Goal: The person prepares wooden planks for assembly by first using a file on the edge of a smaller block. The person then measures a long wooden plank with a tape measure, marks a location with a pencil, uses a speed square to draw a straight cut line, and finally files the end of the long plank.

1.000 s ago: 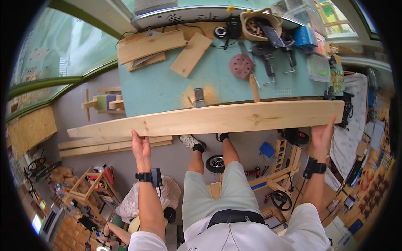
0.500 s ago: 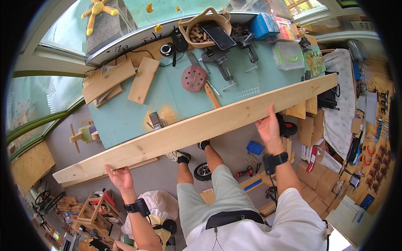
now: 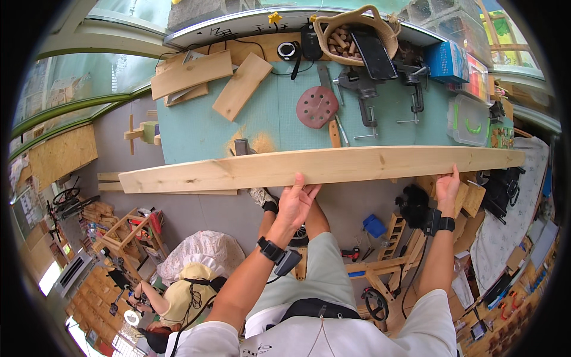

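Hands (image 3: 295, 204) gripping long plank (image 3: 321, 168)

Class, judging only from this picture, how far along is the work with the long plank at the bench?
Done: the long plank lies along the near edge of the green bench. In hand: the left hand grips its middle, the right hand its right part. Left: both ends overhang, and the clamps lie unused behind it.

Beyond the right hand (image 3: 447, 191), a blue rectangular box (image 3: 447, 61) sits at the bench's far edge, with a clear plastic case with green clips (image 3: 470, 121) nearer. Beyond the left hand (image 3: 295, 202), a dark-screened phone (image 3: 375, 55) lies slanted across the woven basket (image 3: 333, 22).
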The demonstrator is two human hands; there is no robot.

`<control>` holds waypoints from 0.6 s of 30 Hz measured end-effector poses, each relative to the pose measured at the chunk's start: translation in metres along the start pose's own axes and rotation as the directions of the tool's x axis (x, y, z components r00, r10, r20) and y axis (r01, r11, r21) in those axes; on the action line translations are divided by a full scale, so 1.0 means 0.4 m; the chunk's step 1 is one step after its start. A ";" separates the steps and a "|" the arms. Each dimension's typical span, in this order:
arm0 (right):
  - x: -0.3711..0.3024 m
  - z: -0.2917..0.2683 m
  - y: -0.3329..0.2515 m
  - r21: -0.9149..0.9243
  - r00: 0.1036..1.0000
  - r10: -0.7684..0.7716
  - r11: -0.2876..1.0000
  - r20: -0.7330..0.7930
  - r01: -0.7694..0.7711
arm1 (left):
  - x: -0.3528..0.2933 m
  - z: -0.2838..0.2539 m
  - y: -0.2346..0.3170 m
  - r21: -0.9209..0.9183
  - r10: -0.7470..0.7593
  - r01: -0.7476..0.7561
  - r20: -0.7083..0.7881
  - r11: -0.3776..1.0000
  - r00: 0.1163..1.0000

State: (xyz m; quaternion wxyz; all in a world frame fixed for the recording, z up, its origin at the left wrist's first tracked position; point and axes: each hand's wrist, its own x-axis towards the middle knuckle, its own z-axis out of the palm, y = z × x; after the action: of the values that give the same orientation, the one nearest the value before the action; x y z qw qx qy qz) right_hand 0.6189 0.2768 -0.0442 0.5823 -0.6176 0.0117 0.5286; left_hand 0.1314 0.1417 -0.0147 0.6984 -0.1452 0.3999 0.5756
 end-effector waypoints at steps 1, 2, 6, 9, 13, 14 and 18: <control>0.006 -0.011 0.001 -0.005 1.000 0.011 1.000 -0.001 -0.011 | 0.018 0.019 -0.023 -0.016 -0.005 0.005 0.001 1.000 1.000; 0.010 -0.023 0.003 0.023 0.999 0.002 1.000 0.041 -0.003 | 0.038 0.033 -0.044 -0.029 -0.017 0.017 0.009 0.999 1.000; -0.060 -0.012 0.082 0.001 0.979 0.019 1.000 0.204 -0.020 | 0.091 0.084 -0.102 -0.045 -0.023 0.022 -0.011 0.999 1.000; -0.143 0.016 0.177 -0.315 0.949 0.146 0.948 0.278 -0.054 | 0.126 0.097 -0.132 -0.074 -0.008 0.007 -0.012 0.997 1.000; -0.284 0.141 0.357 -0.761 0.914 0.264 0.645 0.309 0.071 | 0.142 0.093 -0.139 -0.032 -0.014 0.013 -0.034 0.999 0.999; -0.292 0.161 0.394 -0.811 0.911 0.193 0.547 0.364 0.208 | 0.142 0.097 -0.140 -0.035 -0.024 0.023 -0.024 0.999 0.999; -0.262 0.213 0.549 -0.842 0.838 0.074 0.055 0.540 0.537 | 0.129 0.103 -0.113 0.023 -0.060 0.062 -0.074 0.998 0.995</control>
State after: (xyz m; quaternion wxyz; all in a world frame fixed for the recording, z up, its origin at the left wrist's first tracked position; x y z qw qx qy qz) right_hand 0.3799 0.2053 -0.1096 0.0813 -0.6945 -0.5815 0.4159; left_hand 0.1900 0.1913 -0.0376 0.7022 -0.1695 0.4276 0.5434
